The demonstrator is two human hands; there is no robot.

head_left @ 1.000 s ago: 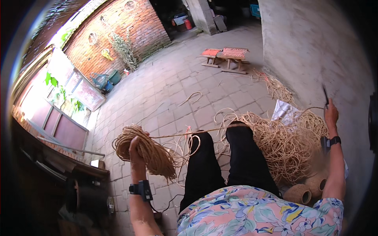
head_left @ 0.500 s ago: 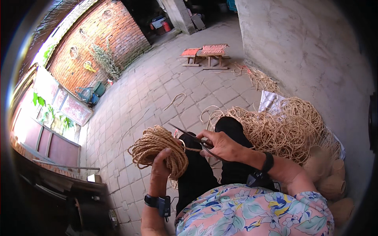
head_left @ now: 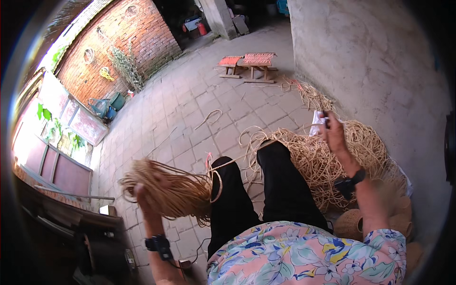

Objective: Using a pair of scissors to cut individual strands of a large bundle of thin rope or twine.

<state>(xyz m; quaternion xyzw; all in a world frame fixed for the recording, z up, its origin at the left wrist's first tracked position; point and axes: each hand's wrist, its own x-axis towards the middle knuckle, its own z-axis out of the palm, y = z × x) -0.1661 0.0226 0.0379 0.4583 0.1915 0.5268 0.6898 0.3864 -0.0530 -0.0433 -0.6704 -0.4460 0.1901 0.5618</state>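
To the left of my knees, my left hand (head_left: 146, 199) grips a thick coil of tan twisted rope (head_left: 185, 192); the hand and the coil's near end are smeared by motion. From the coil a single strand (head_left: 240, 160) runs across both knees toward the right. My right hand (head_left: 335, 137) is raised over the big heap of loose rope (head_left: 308, 159), its fingers closed round the scissors (head_left: 325, 114). Only a dark bit of these shows at the fingertips; the blades cannot be made out.
Two low stools (head_left: 259, 60) with red woven seats stand ahead on the paved floor. A plastered wall (head_left: 365, 57) rises at right. Round woven baskets (head_left: 349, 223) sit by my right elbow. A loose rope piece (head_left: 209, 118) lies on the paving.
My hands have moved apart: the left carries the coil leftward, and the right has gone up and right with the scissors, away from the coil. The strand now stretches across my knees.
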